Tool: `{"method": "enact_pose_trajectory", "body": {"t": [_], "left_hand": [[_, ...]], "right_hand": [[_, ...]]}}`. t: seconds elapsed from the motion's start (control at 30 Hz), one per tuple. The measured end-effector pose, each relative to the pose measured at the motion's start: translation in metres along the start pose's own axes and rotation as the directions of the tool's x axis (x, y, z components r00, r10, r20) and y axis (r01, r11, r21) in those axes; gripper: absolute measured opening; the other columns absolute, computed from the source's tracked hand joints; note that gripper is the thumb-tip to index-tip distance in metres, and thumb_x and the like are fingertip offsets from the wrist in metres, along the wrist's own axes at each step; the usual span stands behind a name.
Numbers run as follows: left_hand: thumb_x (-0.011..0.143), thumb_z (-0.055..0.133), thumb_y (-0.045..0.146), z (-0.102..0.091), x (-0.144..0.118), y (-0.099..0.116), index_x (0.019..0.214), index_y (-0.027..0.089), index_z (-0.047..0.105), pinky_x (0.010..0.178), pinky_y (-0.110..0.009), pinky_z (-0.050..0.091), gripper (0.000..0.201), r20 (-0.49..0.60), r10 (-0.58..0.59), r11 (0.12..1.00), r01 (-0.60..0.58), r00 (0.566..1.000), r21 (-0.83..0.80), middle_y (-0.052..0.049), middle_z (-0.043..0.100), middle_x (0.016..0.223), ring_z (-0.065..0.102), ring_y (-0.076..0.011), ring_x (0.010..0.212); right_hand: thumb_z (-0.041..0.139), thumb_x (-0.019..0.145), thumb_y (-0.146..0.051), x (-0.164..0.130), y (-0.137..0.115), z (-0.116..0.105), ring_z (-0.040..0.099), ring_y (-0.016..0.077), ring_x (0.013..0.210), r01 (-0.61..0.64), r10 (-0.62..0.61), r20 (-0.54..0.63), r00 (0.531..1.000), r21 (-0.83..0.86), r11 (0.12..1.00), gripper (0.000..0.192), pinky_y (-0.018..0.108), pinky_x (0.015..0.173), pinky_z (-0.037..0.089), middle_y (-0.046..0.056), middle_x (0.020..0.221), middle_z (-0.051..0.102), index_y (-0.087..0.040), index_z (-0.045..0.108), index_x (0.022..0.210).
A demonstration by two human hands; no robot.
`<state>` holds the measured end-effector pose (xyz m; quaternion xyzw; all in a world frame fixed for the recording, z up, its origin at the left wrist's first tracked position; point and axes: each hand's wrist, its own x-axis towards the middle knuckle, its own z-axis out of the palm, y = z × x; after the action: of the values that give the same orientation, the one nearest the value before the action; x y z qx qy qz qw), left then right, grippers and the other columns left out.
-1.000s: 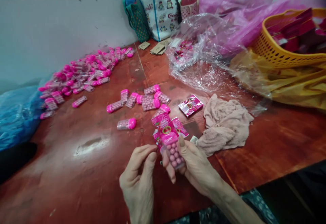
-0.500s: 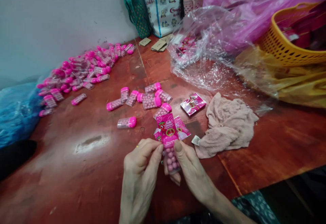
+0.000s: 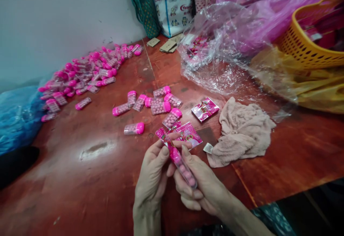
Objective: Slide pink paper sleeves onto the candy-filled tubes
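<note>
Slantwise, bottle [image 3: 185, 171] within right grip [image 3: 202, 180]

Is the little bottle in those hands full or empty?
Not empty: pink balls show through the clear wall of the little bottle. Whether it's completely full, I can't tell.

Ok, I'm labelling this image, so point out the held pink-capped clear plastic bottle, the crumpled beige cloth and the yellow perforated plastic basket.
Held pink-capped bottle [image 3: 185, 172]: head view, clear side.
Beige cloth [image 3: 243, 133]: head view, middle folds.
Yellow basket [image 3: 303, 48]: head view, perforated wall.
</note>
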<state>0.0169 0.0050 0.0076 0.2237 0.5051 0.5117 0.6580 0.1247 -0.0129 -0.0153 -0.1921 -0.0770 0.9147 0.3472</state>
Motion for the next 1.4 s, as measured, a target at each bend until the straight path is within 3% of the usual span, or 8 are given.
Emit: {"method": "enact_pose_trajectory", "body": {"t": [0.17, 0.3, 0.53, 0.87, 1.03, 1.13, 1.3, 1.4], "left_hand": [[0.062, 0.076, 0.022, 0.000, 0.007, 0.001, 0.074, 0.015, 0.064, 0.032, -0.014, 0.036, 0.018, -0.168, 0.035, 0.991, -0.056, 0.985, -0.123, 0.000, 0.066, 0.060, 0.046, -0.0052, 0.036], [0.061, 0.077, 0.027, -0.001, 0.007, -0.003, 0.074, 0.016, 0.065, 0.052, -0.023, 0.051, 0.021, -0.236, 0.088, 0.978, -0.129, 0.968, -0.165, 0.000, 0.066, 0.058, 0.062, -0.0135, 0.053], [0.065, 0.073, 0.032, -0.002, -0.004, -0.014, 0.075, 0.014, 0.068, 0.063, -0.031, 0.054, 0.021, -0.042, -0.087, 0.986, 0.080, 0.995, -0.147, -0.007, 0.070, 0.073, 0.066, -0.0217, 0.069], [0.073, 0.065, 0.027, 0.008, -0.015, -0.016, 0.072, 0.013, 0.070, 0.069, -0.034, 0.052, 0.015, 0.128, -0.072, 0.994, 0.081, 0.989, -0.067, -0.011, 0.070, 0.081, 0.066, -0.0246, 0.076], [0.071, 0.067, 0.029, 0.007, -0.019, -0.019, 0.075, 0.014, 0.069, 0.066, -0.032, 0.052, 0.015, 0.145, -0.058, 0.995, 0.069, 0.988, -0.076, -0.010, 0.070, 0.082, 0.065, -0.0233, 0.073], [0.076, 0.061, 0.041, 0.005, -0.016, -0.021, 0.085, 0.016, 0.068, 0.066, -0.033, 0.052, 0.028, 0.078, -0.028, 0.993, 0.037, 0.997, -0.112, -0.010, 0.070, 0.087, 0.065, -0.0219, 0.073], [0.074, 0.064, 0.040, 0.004, -0.010, -0.023, 0.097, 0.016, 0.065, 0.072, -0.032, 0.050, 0.033, -0.101, 0.132, 0.988, -0.139, 0.986, -0.066, -0.009, 0.070, 0.092, 0.065, -0.0204, 0.077], [0.073, 0.068, 0.030, 0.003, -0.008, -0.028, 0.095, 0.017, 0.066, 0.077, -0.028, 0.048, 0.026, -0.196, 0.198, 0.980, -0.197, 0.960, 0.022, -0.005, 0.071, 0.090, 0.065, -0.0167, 0.080]], "right_hand": [[0.043, 0.084, -0.058, -0.005, -0.003, -0.005, 0.038, 0.0031, 0.034, 0.046, -0.041, 0.023, 0.999, -0.348, 0.936, 0.046, 0.013, 0.032, 0.033, -0.005, 0.050, 0.048, -0.014, 0.050, 0.072], [0.057, 0.080, -0.048, -0.009, 0.002, -0.001, 0.034, 0.0021, 0.036, 0.083, -0.125, -0.028, 0.992, -0.598, 0.797, 0.033, 0.015, 0.034, 0.027, -0.007, 0.058, 0.045, -0.016, 0.049, 0.083], [0.048, 0.086, -0.047, -0.012, 0.008, 0.000, 0.028, 0.0050, 0.041, 0.037, -0.262, -0.232, 0.937, -0.679, 0.733, 0.032, 0.020, 0.038, 0.021, -0.006, 0.055, 0.039, -0.017, 0.049, 0.072], [0.053, 0.082, -0.042, -0.014, 0.004, 0.011, 0.021, 0.0044, 0.038, 0.046, -0.194, -0.237, 0.952, -0.517, 0.855, 0.033, 0.020, 0.036, 0.016, -0.010, 0.049, 0.022, -0.022, 0.034, 0.065], [0.053, 0.082, -0.037, -0.009, 0.001, 0.010, 0.021, 0.0040, 0.036, 0.096, -0.185, -0.135, 0.973, -0.495, 0.864, 0.031, 0.019, 0.036, 0.016, -0.011, 0.046, 0.025, -0.022, 0.033, 0.065], [0.050, 0.086, -0.029, -0.009, -0.004, 0.008, 0.031, 0.0063, 0.043, 0.106, -0.270, -0.126, 0.955, -0.704, 0.702, 0.022, 0.020, 0.042, 0.026, -0.008, 0.052, 0.035, -0.021, 0.040, 0.067], [0.042, 0.086, -0.016, -0.008, -0.001, 0.007, 0.052, 0.0148, 0.055, 0.015, -0.451, -0.042, 0.892, -0.993, 0.121, 0.011, 0.026, 0.054, 0.037, 0.001, 0.066, 0.055, -0.017, 0.052, 0.090], [0.039, 0.087, -0.014, -0.005, 0.004, 0.001, 0.060, 0.0219, 0.061, -0.060, -0.542, 0.009, 0.840, -0.992, -0.111, 0.019, 0.031, 0.056, 0.042, 0.011, 0.074, 0.062, -0.011, 0.055, 0.098]]}}
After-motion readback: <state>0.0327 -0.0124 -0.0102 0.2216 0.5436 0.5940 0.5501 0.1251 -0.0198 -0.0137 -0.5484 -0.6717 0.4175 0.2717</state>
